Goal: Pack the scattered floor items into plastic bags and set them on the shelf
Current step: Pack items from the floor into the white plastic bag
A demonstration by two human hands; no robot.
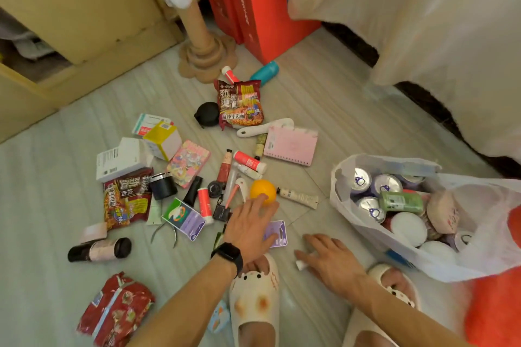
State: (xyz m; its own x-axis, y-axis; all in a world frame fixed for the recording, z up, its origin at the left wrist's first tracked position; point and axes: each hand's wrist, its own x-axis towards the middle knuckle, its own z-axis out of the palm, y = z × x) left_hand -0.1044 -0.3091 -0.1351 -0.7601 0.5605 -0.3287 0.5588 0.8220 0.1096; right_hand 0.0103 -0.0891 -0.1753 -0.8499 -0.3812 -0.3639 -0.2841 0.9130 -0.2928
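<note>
Plastic bag (394, 251) part-filled with cans (362, 180), most items left on the floor (310, 93); left hand (251, 228) and right hand (331, 260) fingers spread wide.

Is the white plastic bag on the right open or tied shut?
Open. The plastic bag gapes at the top, with cans visible inside.

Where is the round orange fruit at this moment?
In the head view, the round orange fruit lies mid-floor, at the left hand's fingertips, left of a cream-coloured tube.
</note>
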